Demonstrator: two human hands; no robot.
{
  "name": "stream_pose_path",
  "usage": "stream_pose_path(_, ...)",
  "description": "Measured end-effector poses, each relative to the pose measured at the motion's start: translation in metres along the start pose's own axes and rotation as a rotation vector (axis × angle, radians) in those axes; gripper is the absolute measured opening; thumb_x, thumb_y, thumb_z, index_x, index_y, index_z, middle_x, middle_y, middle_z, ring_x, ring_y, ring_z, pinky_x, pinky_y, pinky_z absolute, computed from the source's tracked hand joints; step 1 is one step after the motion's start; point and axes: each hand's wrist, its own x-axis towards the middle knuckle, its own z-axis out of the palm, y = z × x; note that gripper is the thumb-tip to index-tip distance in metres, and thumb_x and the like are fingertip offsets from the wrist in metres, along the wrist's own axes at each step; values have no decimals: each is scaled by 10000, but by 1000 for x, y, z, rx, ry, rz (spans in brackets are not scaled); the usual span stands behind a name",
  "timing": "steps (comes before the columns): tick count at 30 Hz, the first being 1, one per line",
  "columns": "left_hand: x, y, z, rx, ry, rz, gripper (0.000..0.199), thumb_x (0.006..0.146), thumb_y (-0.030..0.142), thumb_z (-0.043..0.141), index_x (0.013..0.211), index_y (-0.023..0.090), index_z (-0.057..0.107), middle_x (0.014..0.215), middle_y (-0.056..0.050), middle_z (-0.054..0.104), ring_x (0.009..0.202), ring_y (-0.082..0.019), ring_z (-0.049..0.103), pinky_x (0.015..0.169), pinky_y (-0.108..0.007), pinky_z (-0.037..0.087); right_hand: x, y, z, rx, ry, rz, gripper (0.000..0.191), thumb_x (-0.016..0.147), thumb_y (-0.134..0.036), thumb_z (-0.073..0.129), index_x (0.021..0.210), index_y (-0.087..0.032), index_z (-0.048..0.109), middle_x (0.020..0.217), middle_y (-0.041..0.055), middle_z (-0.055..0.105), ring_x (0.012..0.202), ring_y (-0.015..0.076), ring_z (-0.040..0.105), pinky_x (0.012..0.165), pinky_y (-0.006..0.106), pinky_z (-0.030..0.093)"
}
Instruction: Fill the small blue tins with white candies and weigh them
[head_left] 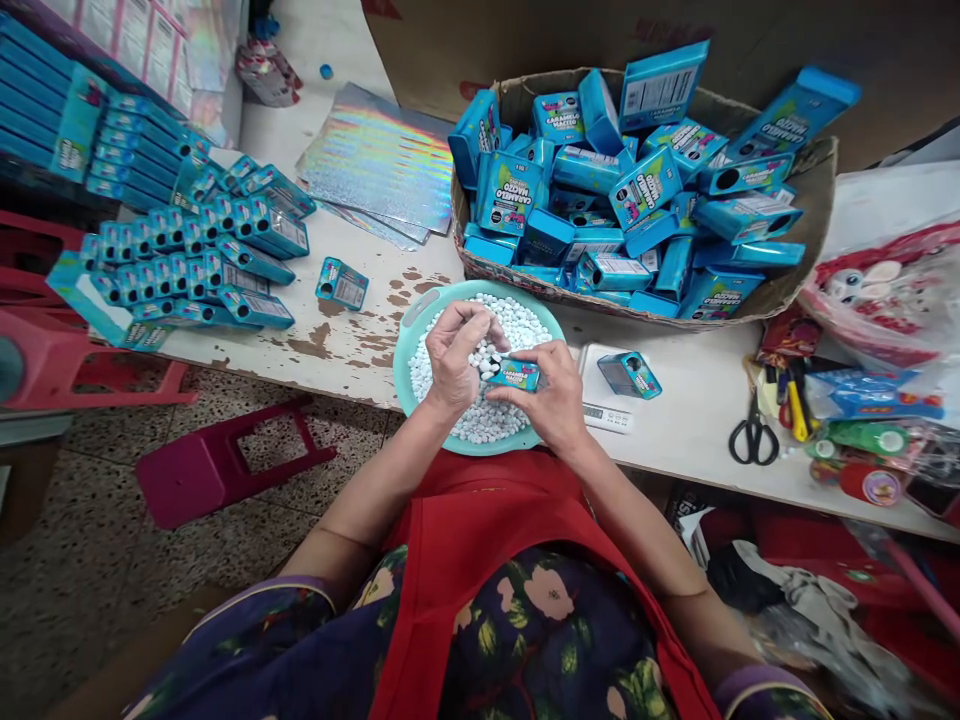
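Ideally, I trickle the white candies [488, 360] slowly: left hand [452, 358] cupping them, right hand [553, 388] pinching the Caramelo Macizo box [519, 375].

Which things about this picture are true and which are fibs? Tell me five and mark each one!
1. The right hand holds a small blue box. True.
2. The left hand is on the scissors. False: the left hand is at the box's opening, with white pieces; the scissors lie off to the right on the table.
3. The bowl under the hands is bright red. False: the bowl is pale green.
4. Many blue boxes are piled in the cardboard box. True.
5. A pink stool is on the table. False: the stool is on the floor.
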Motion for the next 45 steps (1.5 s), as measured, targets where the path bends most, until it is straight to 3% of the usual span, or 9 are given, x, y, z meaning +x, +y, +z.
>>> stream_pose_path(13,-2,1,8,-66,-94,-116,225,815,350,623,688,179,551,532,28,500,426,-89,505,400,-205,371,2,4,6,47,22,43,417,666,-516,799,943,-231,673,887,28,572,868,217,591,778,383,485)
stream_pose_path(17,12,-1,-4,-24,3,-139,279,827,440,581,704,201,507,552,29,477,444,-100,493,412,-222,393,-6,7,-6,104,55,61,418,662,-517,800,953,-245,675,911,22,562,892,208,591,798,376,501)
stream_pose_path(20,29,-18,-31,348,-16,-119,286,871,466,492,771,206,553,693,-18,594,597,-141,582,517,-256,459,-16,6,-25,109,110,71,444,639,-502,819,982,-256,681,945,23,563,924,209,586,813,373,503)
stream_pose_path(23,43,-48,-56,1001,-246,-94,251,881,390,486,828,196,636,991,-82,676,947,-232,623,820,-371,491,-22,8,-38,93,138,64,448,628,-493,827,979,-252,690,941,23,562,926,206,583,813,366,504)
stream_pose_path(25,48,-69,-62,1307,-371,-27,261,910,338,450,917,197,669,1162,-89,647,1145,-260,545,1015,-428,377,-23,9,-41,77,143,63,450,629,-499,823,979,-249,691,935,23,563,919,203,581,808,362,504)
stream_pose_path(29,44,-98,-46,1425,-468,-8,358,968,394,366,1163,210,604,1268,-75,572,1206,-233,477,1055,-385,319,-20,11,-39,41,175,58,446,637,-512,816,973,-245,692,924,22,570,906,200,580,806,365,503)
stream_pose_path(34,23,-98,-38,1546,-618,-43,393,934,506,415,1115,205,593,1157,-108,575,1049,-278,533,885,-382,405,-20,16,-40,25,190,84,446,636,-491,827,976,-236,692,920,23,583,895,203,585,803,365,498)
stream_pose_path(39,14,-90,-62,1349,-443,-56,232,872,402,522,837,188,607,909,-76,605,863,-222,580,710,-293,414,-19,22,-46,0,215,131,439,634,-504,823,953,-232,694,918,31,580,891,219,589,796,385,494)
stream_pose_path(45,16,-57,-53,367,-13,-428,317,771,478,622,708,188,509,594,29,480,431,-86,411,399,-214,266,-14,13,-38,-53,186,78,407,682,-496,795,972,-234,682,922,38,579,899,224,580,814,398,488)
